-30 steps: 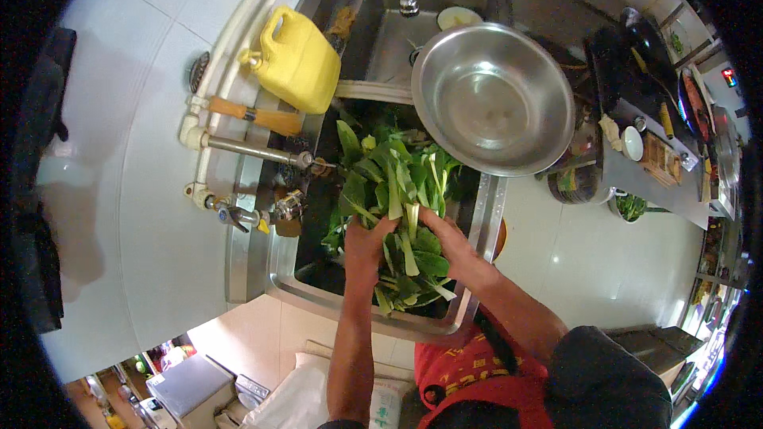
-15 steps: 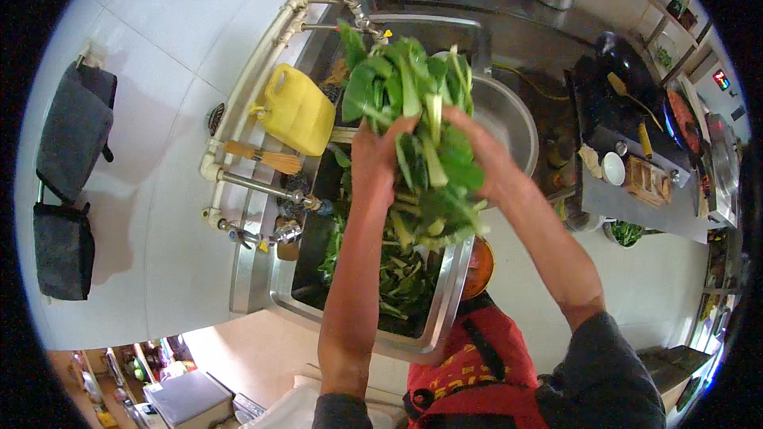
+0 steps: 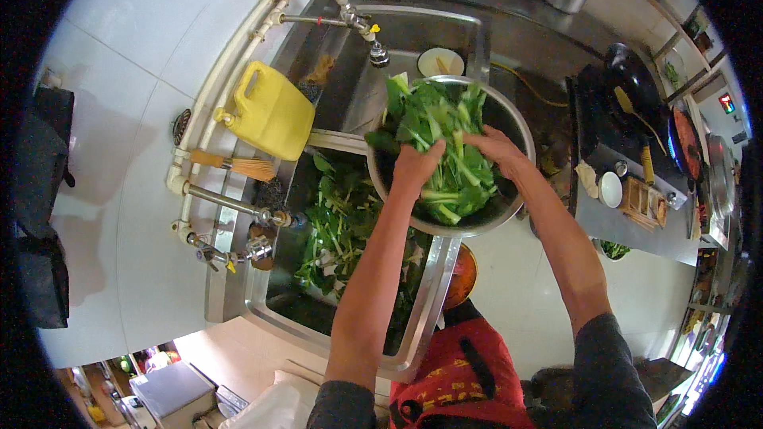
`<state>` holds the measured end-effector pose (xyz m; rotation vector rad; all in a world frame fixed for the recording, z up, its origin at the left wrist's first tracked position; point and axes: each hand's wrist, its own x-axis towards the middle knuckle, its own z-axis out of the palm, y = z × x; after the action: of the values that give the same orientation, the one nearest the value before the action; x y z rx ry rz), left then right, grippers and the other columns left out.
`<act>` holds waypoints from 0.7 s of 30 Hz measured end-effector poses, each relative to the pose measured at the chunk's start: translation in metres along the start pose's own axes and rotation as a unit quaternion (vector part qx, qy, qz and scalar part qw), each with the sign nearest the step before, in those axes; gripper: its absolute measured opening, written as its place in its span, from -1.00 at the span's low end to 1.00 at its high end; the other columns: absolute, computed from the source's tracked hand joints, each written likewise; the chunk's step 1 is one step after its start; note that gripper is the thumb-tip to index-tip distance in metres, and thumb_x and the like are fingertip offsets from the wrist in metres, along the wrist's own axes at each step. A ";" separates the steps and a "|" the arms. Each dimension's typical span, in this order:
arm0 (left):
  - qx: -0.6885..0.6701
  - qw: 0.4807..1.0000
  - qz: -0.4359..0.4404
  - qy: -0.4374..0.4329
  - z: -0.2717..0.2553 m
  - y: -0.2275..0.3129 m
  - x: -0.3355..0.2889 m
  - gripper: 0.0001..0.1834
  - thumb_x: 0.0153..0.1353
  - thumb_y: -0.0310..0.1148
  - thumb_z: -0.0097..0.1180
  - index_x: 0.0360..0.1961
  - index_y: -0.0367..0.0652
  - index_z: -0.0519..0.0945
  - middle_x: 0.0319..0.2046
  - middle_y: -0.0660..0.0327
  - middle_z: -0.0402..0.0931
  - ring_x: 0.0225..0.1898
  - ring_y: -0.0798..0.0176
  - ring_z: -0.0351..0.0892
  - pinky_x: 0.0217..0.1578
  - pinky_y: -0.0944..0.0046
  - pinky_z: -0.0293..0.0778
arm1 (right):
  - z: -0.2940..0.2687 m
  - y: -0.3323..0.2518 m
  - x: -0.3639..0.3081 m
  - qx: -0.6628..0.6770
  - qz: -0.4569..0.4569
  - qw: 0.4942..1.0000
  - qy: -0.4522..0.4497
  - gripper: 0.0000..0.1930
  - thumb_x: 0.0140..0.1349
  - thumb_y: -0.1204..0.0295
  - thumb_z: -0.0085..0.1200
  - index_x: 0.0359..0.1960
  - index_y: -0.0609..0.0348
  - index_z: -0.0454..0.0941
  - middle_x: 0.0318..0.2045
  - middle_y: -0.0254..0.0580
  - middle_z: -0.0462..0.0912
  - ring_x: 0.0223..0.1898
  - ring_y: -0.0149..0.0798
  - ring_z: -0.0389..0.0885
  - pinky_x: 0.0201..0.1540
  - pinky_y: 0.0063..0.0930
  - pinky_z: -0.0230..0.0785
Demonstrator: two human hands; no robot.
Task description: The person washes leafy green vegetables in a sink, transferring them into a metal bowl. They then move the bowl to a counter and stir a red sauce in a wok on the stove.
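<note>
A large bunch of leafy greens (image 3: 445,115) with pale stalks is between my two hands, in a round metal basin (image 3: 515,115). My left hand (image 3: 417,167) grips the bunch from the left, thumb over the stalks. From the right, my right hand (image 3: 497,151) presses its fingers into the leaves; its fingertips are partly hidden. More loose greens (image 3: 338,226) lie in the near sink compartment (image 3: 274,302), left of and below the basin.
A yellow jug (image 3: 274,115), a bamboo brush (image 3: 250,167) and taps (image 3: 258,248) line the wall side. A small bowl (image 3: 441,62) sits in the far sink compartment. At the right stand a black wok (image 3: 632,71) and a lit burner (image 3: 674,131). An orange container (image 3: 461,278) is below the sink edge.
Both hands have lowered the bunch of greens from above the sink into the metal basin. The view has shifted, showing more of the sink and the small bowl.
</note>
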<state>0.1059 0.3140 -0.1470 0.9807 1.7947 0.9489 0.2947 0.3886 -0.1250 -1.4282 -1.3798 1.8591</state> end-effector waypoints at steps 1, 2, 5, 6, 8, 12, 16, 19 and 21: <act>0.047 0.999 0.013 0.006 0.001 -0.011 -0.001 -0.36 0.14 0.00 0.26 0.10 -0.28 0.55 -0.01 -0.09 0.60 0.04 -0.13 0.58 0.08 0.04 0.45 | -0.008 0.011 0.004 -0.092 -0.006 0.996 -0.008 -0.31 0.17 0.05 0.26 0.24 0.23 0.44 0.06 -0.05 0.60 0.05 -0.19 0.58 0.14 -0.28 0.40; 0.099 0.995 0.006 0.002 -0.001 -0.018 -0.004 -0.37 0.16 0.00 0.23 0.08 -0.29 0.56 -0.01 -0.13 0.59 0.05 -0.15 0.57 0.09 0.04 0.45 | -0.015 0.019 0.005 -0.184 0.001 0.983 -0.005 -0.28 0.17 0.04 0.24 0.27 0.25 0.40 0.12 -0.05 0.57 0.09 -0.20 0.55 0.18 -0.29 0.35; 0.182 0.982 0.040 0.018 -0.012 -0.019 -0.023 -0.41 0.20 -0.05 0.22 0.07 -0.33 0.55 -0.05 -0.19 0.60 -0.01 -0.19 0.61 -0.02 -0.05 0.50 | -0.018 0.019 0.007 -0.388 -0.069 0.917 0.064 -0.23 0.10 0.01 0.24 0.27 0.26 0.40 0.13 0.11 0.56 0.12 0.01 0.56 0.20 -0.19 0.37; 0.196 0.978 0.059 0.029 -0.019 -0.016 -0.032 -0.42 0.21 -0.07 0.22 0.07 -0.35 0.53 -0.07 -0.20 0.61 -0.05 -0.20 0.63 -0.08 -0.10 0.53 | -0.013 0.013 0.005 -0.453 -0.070 0.883 0.101 -0.23 0.08 0.00 0.23 0.25 0.23 0.42 0.12 0.16 0.57 0.11 0.09 0.57 0.20 -0.15 0.39; 0.185 0.972 0.119 0.080 -0.035 -0.009 -0.052 -0.53 0.25 -0.13 0.19 0.00 -0.33 0.58 -0.19 -0.17 0.64 -0.13 -0.18 0.66 -0.14 -0.06 0.55 | -0.001 -0.006 -0.009 -0.541 -0.082 0.829 0.117 -0.27 0.14 -0.01 0.19 0.27 0.19 0.42 0.11 0.17 0.57 0.11 0.09 0.57 0.18 -0.15 0.40; -0.025 0.975 0.163 0.149 -0.071 -0.034 -0.114 -0.61 0.27 -0.21 0.19 -0.01 -0.29 0.60 -0.30 -0.12 0.67 -0.22 -0.13 0.70 -0.20 0.06 0.58 | 0.053 -0.047 -0.059 -0.462 -0.129 0.873 0.085 -0.40 0.25 0.17 0.18 0.27 0.18 0.41 0.10 0.04 0.60 0.05 -0.11 0.63 0.09 -0.27 0.46; -0.029 0.994 0.025 0.105 -0.088 -0.135 -0.180 -0.50 0.28 -0.14 0.22 0.12 -0.26 0.55 -0.16 -0.11 0.67 -0.15 -0.08 0.70 -0.11 0.05 0.57 | 0.125 -0.032 -0.131 -0.203 -0.197 0.956 -0.074 -0.54 0.25 0.40 0.18 0.20 0.19 0.48 -0.03 -0.09 0.66 -0.07 -0.29 0.64 -0.02 -0.37 0.50; 0.027 0.980 -0.181 0.077 -0.127 -0.265 -0.215 -0.25 0.27 0.06 0.19 0.26 -0.34 0.39 0.06 -0.14 0.54 0.05 -0.16 0.57 0.01 -0.10 0.54 | 0.214 0.052 -0.125 -0.228 -0.114 0.944 -0.211 -0.51 0.23 0.34 0.23 0.19 0.18 0.49 -0.05 -0.06 0.66 -0.08 -0.28 0.64 -0.02 -0.39 0.49; 0.099 0.960 -0.247 0.092 -0.154 -0.351 -0.212 -0.12 0.24 0.16 0.19 0.32 -0.36 0.30 0.16 -0.18 0.43 0.12 -0.20 0.50 0.05 -0.18 0.52 | 0.258 0.122 -0.087 -0.269 -0.091 0.935 -0.214 -0.45 0.20 0.25 0.27 0.19 0.22 0.47 -0.05 0.03 0.65 -0.05 -0.17 0.63 -0.01 -0.32 0.48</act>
<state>-0.0502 -0.0478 -0.3373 0.5242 2.1845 0.5667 0.1255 0.1529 -0.1958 -1.0851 -2.2914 1.8131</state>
